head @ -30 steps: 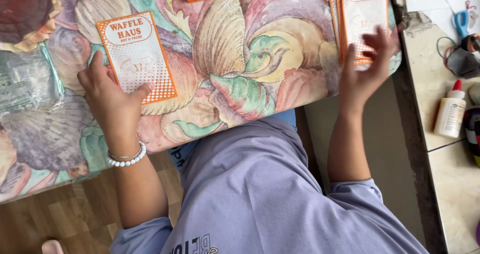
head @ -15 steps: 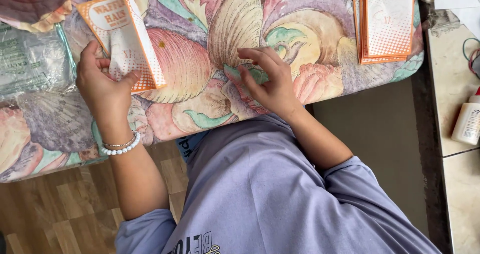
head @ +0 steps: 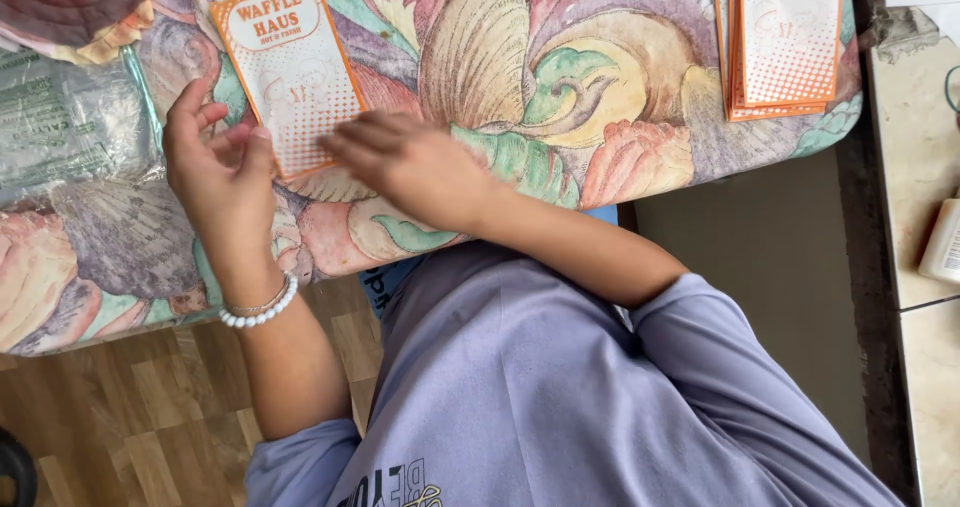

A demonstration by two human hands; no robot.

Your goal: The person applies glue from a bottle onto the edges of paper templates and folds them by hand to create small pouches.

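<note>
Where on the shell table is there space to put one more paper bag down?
The widest bare patch of the shell-patterned tablecloth lies between the orange-and-white bag and the stack of bags at the right edge. It is crowded on the left, where the left hand, right hand and plastic wrap sit.

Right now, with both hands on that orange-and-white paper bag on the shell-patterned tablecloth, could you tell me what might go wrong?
1. The paper bag is thin; the left hand at its lower corner and the right hand pressing its bottom edge could crease or tear it.
2. The stack of bags lies close to the table's edge and might slide off if the tablecloth gets tugged.
</note>
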